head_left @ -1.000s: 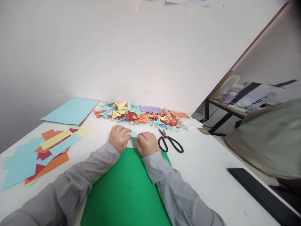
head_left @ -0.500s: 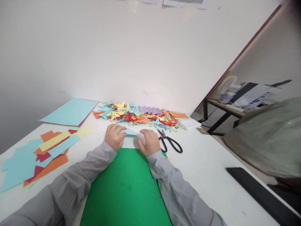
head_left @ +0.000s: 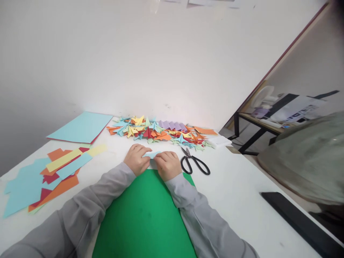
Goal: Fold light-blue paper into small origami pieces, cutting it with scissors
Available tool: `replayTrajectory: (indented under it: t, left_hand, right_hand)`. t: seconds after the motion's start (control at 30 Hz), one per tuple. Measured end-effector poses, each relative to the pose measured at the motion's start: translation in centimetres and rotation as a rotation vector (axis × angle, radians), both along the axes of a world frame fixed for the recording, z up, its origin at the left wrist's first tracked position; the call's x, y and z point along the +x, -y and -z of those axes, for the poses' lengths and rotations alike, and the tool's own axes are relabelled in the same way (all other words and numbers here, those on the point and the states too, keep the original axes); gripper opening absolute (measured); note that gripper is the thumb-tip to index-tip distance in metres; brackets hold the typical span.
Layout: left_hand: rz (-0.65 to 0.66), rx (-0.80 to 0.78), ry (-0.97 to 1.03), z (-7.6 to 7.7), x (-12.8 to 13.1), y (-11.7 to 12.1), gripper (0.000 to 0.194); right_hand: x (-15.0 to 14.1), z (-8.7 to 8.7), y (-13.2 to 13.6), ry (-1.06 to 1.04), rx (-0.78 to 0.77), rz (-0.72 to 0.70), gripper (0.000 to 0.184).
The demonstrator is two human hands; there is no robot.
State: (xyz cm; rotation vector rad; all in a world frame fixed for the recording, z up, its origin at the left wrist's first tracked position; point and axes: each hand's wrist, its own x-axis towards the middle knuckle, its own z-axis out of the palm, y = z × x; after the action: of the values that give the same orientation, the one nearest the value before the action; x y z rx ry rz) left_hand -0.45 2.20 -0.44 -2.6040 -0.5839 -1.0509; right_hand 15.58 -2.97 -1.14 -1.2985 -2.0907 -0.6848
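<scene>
Between my two hands is a small light-blue folded paper, held just beyond the far edge of a green sheet. My left hand pinches its left end, fingers curled over it. On the other end, my right hand is closed with thumb and fingertips together. Much of the paper is hidden behind the fingers. Black-handled scissors lie to the right of my right hand, blades slightly apart and pointing away. Behind my hands stretches a heap of small folded paper pieces in many colours.
Loose coloured paper cuttings spread over the left of the white table. A stack of blue sheets sits at the back left by the wall. At the right edge lies a long black bar. A low shelf stands beyond.
Half a second ago my right hand was opened and farther right, with more of the blue paper showing. It has moved left and closed on the paper, which now looks narrower.
</scene>
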Motion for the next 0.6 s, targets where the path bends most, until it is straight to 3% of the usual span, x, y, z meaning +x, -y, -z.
replayTrajectory:
  t: [0.37,0.6]
  left_hand:
    - [-0.188,0.051,0.171,-0.1,-1.1,-1.6,0.012]
    - [-0.28,0.031,0.288,0.1,-2.1,-2.8,0.01]
  right_hand:
    - [0.2,-0.3,0.3,-0.124,0.049,0.132,0.013]
    - [0.6,-0.2,0.2,-0.149,0.088,0.134,0.011]
